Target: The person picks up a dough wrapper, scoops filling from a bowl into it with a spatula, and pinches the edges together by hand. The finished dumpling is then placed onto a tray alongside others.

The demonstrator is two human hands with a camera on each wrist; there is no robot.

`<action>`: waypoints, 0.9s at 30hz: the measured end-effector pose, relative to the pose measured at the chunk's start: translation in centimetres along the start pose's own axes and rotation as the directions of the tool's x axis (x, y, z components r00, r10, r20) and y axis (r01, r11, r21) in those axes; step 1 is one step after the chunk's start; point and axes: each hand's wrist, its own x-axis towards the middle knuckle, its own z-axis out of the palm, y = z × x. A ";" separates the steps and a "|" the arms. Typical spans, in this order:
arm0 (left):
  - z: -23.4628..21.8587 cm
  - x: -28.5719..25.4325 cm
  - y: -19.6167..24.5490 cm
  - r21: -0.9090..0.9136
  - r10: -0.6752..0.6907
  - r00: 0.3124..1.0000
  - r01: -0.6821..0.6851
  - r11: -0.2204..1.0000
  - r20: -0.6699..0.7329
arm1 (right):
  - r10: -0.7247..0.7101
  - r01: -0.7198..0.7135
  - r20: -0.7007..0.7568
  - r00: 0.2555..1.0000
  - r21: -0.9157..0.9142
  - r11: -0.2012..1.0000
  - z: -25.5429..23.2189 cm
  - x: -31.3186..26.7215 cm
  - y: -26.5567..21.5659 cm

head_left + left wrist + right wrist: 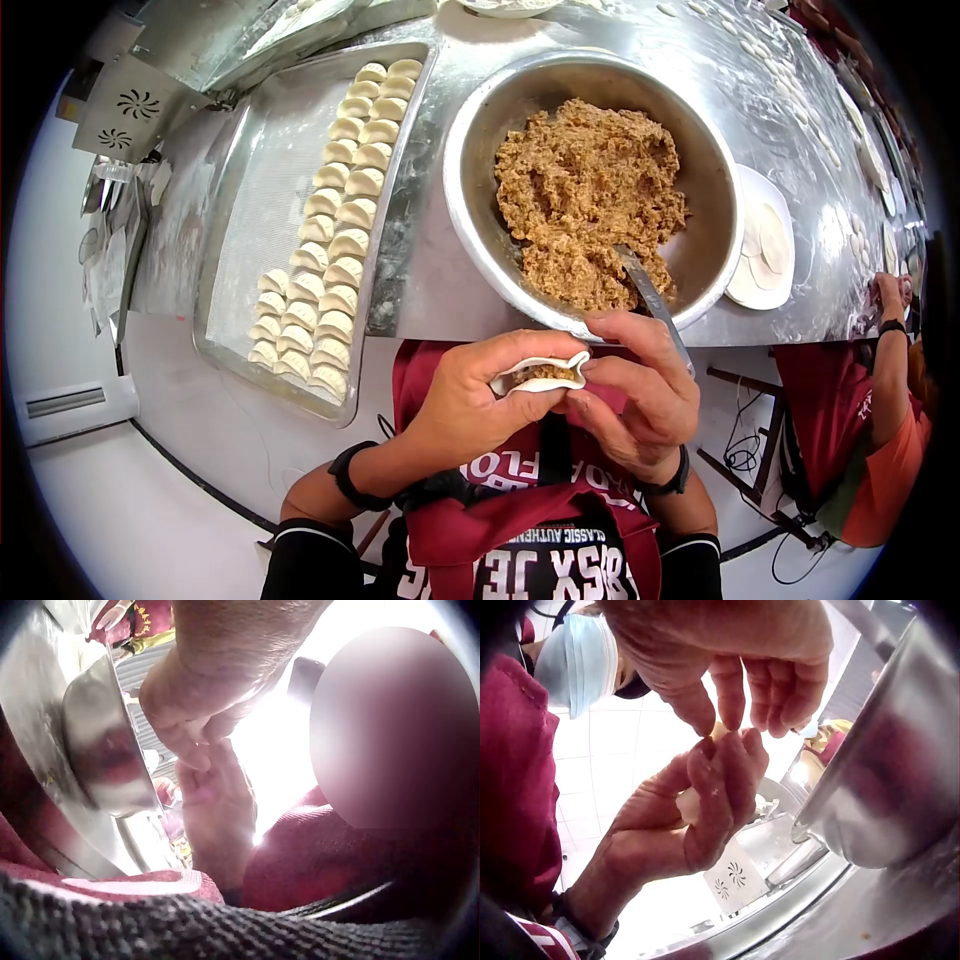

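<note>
A round dough wrapper (pixel 508 381) with brown filling in its middle is folded partway, its top gap showing the filling. My left hand (pixel 470 392) holds it from the left, thumb and fingers curled around its two sides. At its right end my right hand (pixel 645 390) pinches the edge between thumb and fingertips. In the right wrist view a pale bit of dough (pixel 719 731) shows between the right fingertips, above the left hand (pixel 697 802). The left wrist view shows both hands meeting, with the wrapper mostly hidden.
Just beyond the hands stands a steel bowl (pixel 467 215) of brown filling (pixel 590 190) with a metal utensil (pixel 650 295) in it. To its right is a plate of flat wrappers (pixel 770 240). A tray (pixel 265 190) with rows of dumplings (pixel 343 270) lies left. Another person's arm (pixel 888 370) is far right.
</note>
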 end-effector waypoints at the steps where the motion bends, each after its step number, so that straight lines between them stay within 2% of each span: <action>1: 0.1 0.0 0.1 -0.017 -0.014 1.000 0.014 1.000 -0.009 | 0.003 -0.003 0.000 1.000 0.000 1.000 0.0 0.0 0.0; 6: 0.5 -0.1 -0.1 -0.108 -0.038 0.999 0.035 0.994 -0.026 | 0.015 -0.015 -0.014 1.000 0.010 1.000 0.0 -0.1 -0.1; 12: 0.4 -0.1 -0.2 -0.056 0.002 1.000 -0.003 0.998 -0.025 | 0.017 -0.015 -0.044 0.999 0.033 0.999 0.5 -0.4 -0.1; 15: 0.5 -0.2 -0.4 -0.200 -0.060 0.998 0.055 0.978 -0.017 | 0.074 -0.073 -0.077 0.994 0.021 0.997 0.2 -0.9 -0.1; 18: 0.3 -0.3 -0.1 -0.208 -0.046 0.999 0.050 0.977 0.021 | 0.089 -0.090 -0.038 0.995 -0.014 0.996 0.2 -1.0 -0.1; 21: 0.6 -0.2 -0.5 -0.220 -0.059 0.998 0.056 0.974 -0.008 | 0.084 -0.083 -0.027 0.996 0.050 0.995 0.7 -1.0 0.0; 27: 1.1 -0.1 -0.9 -0.316 -0.081 0.995 0.061 0.947 -0.052 | 0.047 -0.045 -0.023 0.999 0.062 0.997 0.9 -1.0 0.1</action>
